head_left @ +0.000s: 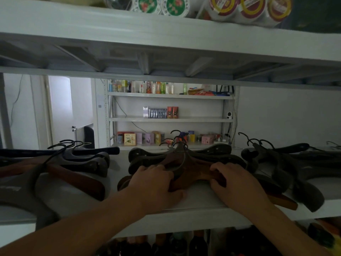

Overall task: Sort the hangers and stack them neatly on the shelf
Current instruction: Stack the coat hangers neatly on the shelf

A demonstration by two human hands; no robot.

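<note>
A long white metal shelf (199, 200) runs across at chest height, carrying three heaps of dark wooden hangers with black hooks. The left heap (60, 169) sprawls loosely, the right heap (282, 163) fans out toward the shelf's front edge, and the middle pile (186, 159) sits between them. Both hands are on that middle pile's top reddish-brown wooden hanger (193, 174): the left hand (155, 183) curls its grip over one arm, the right hand (236, 182) clasps the other.
</note>
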